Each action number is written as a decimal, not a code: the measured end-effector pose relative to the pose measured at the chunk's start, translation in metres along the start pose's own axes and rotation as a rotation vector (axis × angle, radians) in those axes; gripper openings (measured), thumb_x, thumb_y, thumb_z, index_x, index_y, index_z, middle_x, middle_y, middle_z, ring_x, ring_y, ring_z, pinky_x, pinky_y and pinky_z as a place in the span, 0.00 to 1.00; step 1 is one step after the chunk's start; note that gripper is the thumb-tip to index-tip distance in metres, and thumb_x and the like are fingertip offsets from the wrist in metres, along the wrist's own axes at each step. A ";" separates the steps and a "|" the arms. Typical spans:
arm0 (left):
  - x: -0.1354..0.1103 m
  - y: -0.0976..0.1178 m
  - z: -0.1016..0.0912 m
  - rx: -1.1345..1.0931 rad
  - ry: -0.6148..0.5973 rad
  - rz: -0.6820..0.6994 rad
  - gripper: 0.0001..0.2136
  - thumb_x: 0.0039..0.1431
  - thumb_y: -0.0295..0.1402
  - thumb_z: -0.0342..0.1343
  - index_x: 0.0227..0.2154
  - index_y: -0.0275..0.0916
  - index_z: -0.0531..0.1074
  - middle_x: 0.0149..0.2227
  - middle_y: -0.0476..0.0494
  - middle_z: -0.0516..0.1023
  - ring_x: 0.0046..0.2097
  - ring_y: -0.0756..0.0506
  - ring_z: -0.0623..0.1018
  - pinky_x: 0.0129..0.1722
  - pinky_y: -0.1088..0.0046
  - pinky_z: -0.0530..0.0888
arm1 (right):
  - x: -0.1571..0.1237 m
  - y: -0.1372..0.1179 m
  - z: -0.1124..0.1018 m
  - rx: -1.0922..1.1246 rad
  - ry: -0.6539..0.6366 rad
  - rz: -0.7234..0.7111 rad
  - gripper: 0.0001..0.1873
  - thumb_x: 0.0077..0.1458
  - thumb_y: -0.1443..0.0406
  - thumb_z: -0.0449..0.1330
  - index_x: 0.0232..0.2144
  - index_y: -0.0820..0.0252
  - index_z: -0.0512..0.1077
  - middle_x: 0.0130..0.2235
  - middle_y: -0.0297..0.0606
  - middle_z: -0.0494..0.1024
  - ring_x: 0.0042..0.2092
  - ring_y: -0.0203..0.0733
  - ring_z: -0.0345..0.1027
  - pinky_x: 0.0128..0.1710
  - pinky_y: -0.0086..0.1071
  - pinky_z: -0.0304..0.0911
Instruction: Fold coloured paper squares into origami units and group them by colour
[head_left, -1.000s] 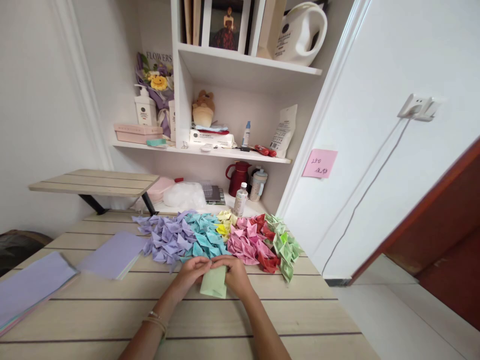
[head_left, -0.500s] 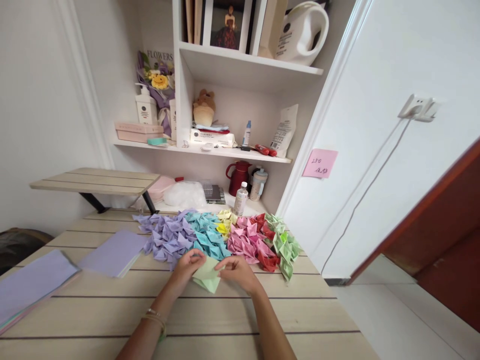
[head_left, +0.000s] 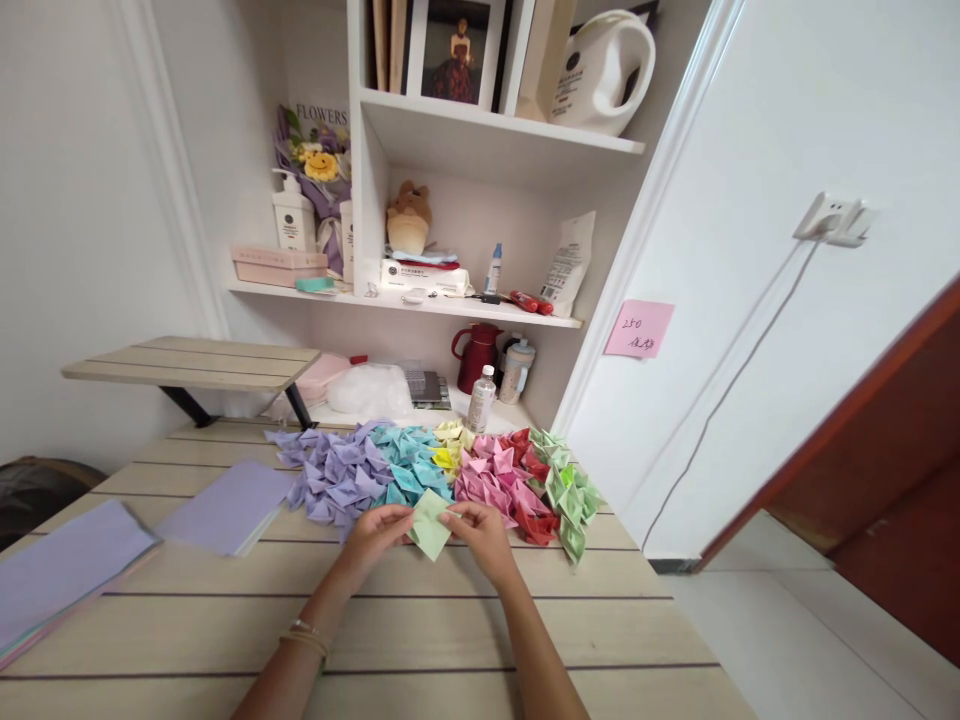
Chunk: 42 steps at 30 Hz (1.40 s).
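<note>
Between my hands is a light green folded paper [head_left: 430, 526], held up just above the table and turned like a diamond. My left hand [head_left: 375, 532] pinches its left corner, and my right hand [head_left: 480, 536] pinches the right one. Right behind lie many folded paper boats in colour groups: purple boats [head_left: 341, 475], blue boats [head_left: 411, 460], yellow boats [head_left: 448, 450], pink boats [head_left: 491, 475], red boats [head_left: 536, 525] and green boats [head_left: 574, 500]. The undersides of my fingertips are hidden.
Purple paper sheets [head_left: 225, 505] lie to the left, with a thicker coloured paper stack [head_left: 67, 570] nearer the edge. A small raised stand [head_left: 191, 360] sits at the back left. Behind the boats are a clear bottle [head_left: 481, 400], a red jug [head_left: 477, 360] and shelves [head_left: 495, 125].
The green paper has gone from a loosely opened shape to a flat diamond and is lifted slightly. My right hand has shifted a little, now gripping its right corner.
</note>
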<state>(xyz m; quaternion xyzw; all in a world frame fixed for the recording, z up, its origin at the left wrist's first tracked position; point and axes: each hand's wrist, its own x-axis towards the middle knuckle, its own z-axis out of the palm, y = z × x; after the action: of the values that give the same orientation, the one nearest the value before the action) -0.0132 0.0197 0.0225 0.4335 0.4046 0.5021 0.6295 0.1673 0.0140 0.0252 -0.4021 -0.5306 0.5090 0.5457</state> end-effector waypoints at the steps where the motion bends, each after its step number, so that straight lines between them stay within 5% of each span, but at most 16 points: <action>1: 0.000 0.000 0.000 -0.009 0.004 0.001 0.14 0.33 0.36 0.66 0.24 0.33 0.75 0.26 0.42 0.80 0.29 0.44 0.77 0.33 0.69 0.73 | 0.000 0.001 0.000 -0.006 0.005 -0.005 0.19 0.35 0.52 0.65 0.24 0.63 0.74 0.20 0.34 0.73 0.23 0.38 0.66 0.24 0.31 0.65; 12: -0.001 -0.003 0.003 0.028 -0.060 0.056 0.16 0.32 0.31 0.67 0.28 0.34 0.73 0.30 0.43 0.79 0.33 0.45 0.77 0.32 0.72 0.72 | 0.002 0.008 0.007 0.037 0.139 -0.114 0.18 0.40 0.56 0.64 0.31 0.61 0.67 0.20 0.29 0.68 0.22 0.34 0.63 0.21 0.25 0.58; 25: -0.001 -0.001 0.007 0.007 0.008 0.166 0.18 0.37 0.38 0.63 0.28 0.41 0.60 0.26 0.50 0.77 0.25 0.47 0.76 0.26 0.74 0.71 | 0.002 0.011 0.006 -0.124 0.021 -0.113 0.17 0.43 0.57 0.61 0.33 0.63 0.74 0.23 0.34 0.72 0.22 0.33 0.59 0.20 0.25 0.57; 34: -0.002 0.003 0.003 0.164 -0.041 0.214 0.11 0.40 0.35 0.62 0.28 0.35 0.73 0.27 0.45 0.78 0.32 0.45 0.76 0.32 0.73 0.71 | 0.002 0.011 0.004 -0.213 -0.020 -0.110 0.23 0.38 0.63 0.65 0.41 0.62 0.71 0.33 0.37 0.74 0.23 0.31 0.60 0.22 0.25 0.59; 38: -0.003 0.001 0.003 0.125 -0.036 0.154 0.17 0.33 0.31 0.66 0.31 0.35 0.75 0.29 0.44 0.79 0.35 0.43 0.76 0.37 0.70 0.71 | 0.001 0.005 -0.001 -0.342 -0.020 -0.248 0.16 0.45 0.61 0.61 0.38 0.60 0.74 0.34 0.40 0.75 0.29 0.37 0.66 0.27 0.29 0.63; 42: 0.000 -0.003 -0.001 0.283 0.068 0.236 0.12 0.33 0.31 0.66 0.27 0.37 0.75 0.24 0.47 0.78 0.29 0.45 0.75 0.30 0.74 0.71 | -0.001 0.001 -0.003 -0.528 -0.034 -0.384 0.11 0.49 0.62 0.59 0.34 0.57 0.76 0.32 0.42 0.76 0.32 0.42 0.68 0.29 0.31 0.63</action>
<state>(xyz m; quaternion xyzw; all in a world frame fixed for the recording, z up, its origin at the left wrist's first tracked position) -0.0130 0.0195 0.0197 0.5448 0.4385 0.5252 0.4849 0.1701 0.0132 0.0235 -0.4137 -0.7193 0.2481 0.4998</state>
